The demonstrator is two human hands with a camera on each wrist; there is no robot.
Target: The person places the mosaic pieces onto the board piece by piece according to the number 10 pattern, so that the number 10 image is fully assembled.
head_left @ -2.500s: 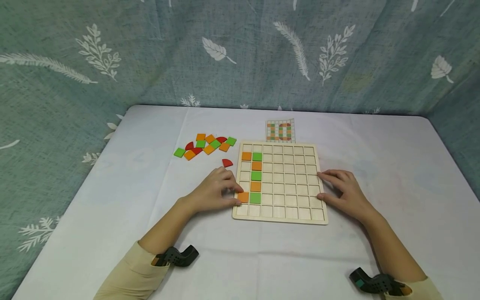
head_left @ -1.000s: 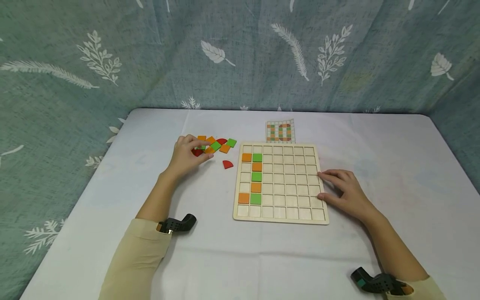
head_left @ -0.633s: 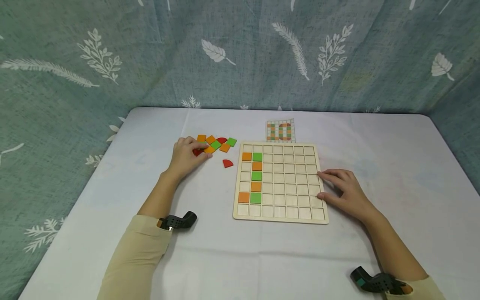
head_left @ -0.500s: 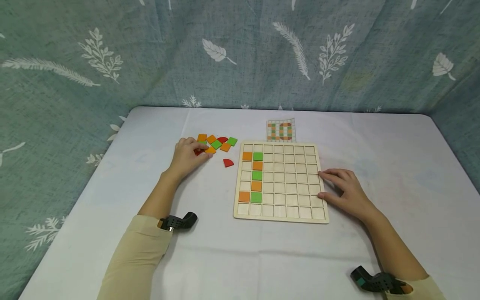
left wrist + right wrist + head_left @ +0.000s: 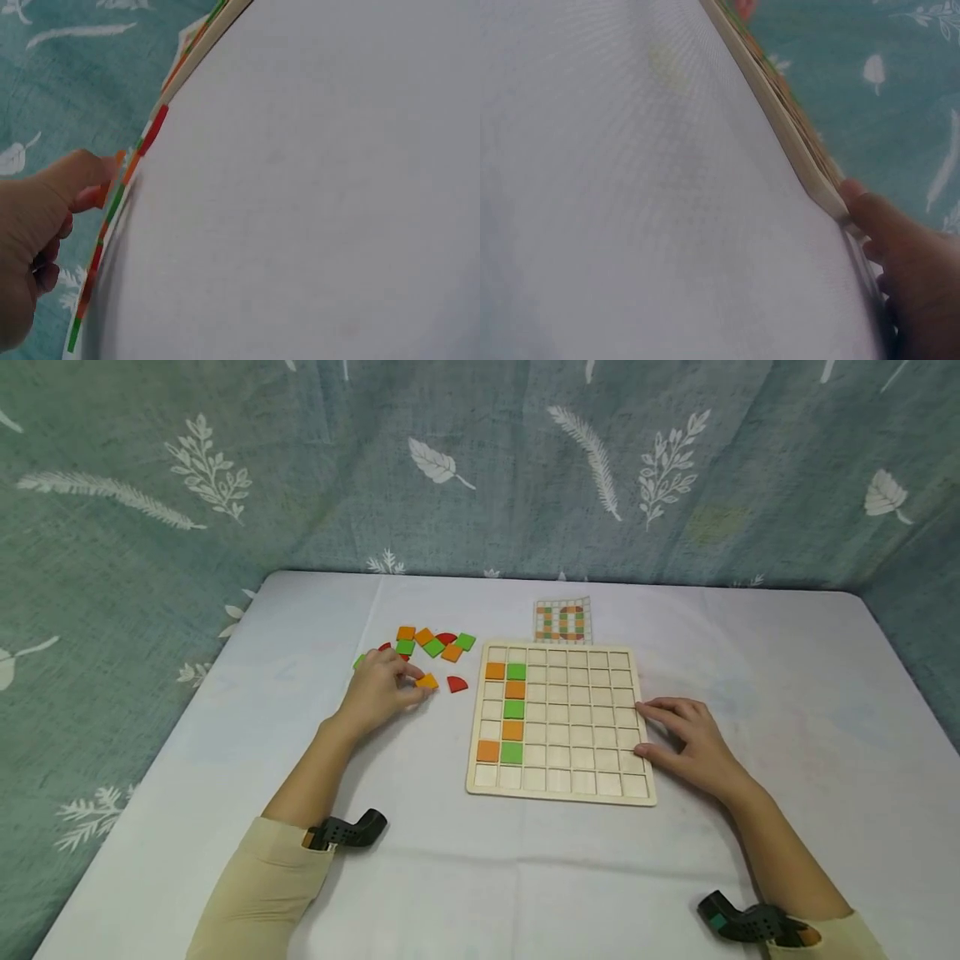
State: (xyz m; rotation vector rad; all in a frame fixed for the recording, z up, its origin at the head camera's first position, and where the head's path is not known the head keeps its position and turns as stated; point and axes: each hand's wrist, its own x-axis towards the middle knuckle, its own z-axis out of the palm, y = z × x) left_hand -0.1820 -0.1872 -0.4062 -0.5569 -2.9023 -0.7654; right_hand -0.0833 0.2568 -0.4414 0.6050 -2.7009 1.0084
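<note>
My left hand [image 5: 377, 693] pinches an orange square tile [image 5: 427, 682] between thumb and fingertips, just in front of the loose tiles. The left wrist view shows that orange tile [image 5: 105, 191] gripped edge-on, standing above the other pieces. To the right lies a pale wooden grid board [image 5: 558, 800]; its two leftmost columns carry several orange and green squares. Thumb and fingertips of my right hand [image 5: 690, 735] rest against the board's right edge, spread apart along it. In the right wrist view the thumb [image 5: 853, 191] touches the board's edge.
Loose orange squares, green squares [image 5: 433, 647] and red rounded pieces lie at the back left, partly hidden by the left hand. A single red quarter-circle [image 5: 457, 684] sits between them and the board. Behind the board lies a printed pattern card [image 5: 562, 620].
My left hand left the board's lower-left orange tile, reached into the loose pieces, and has now drawn an orange square out towards me. The right hand stays put.
</note>
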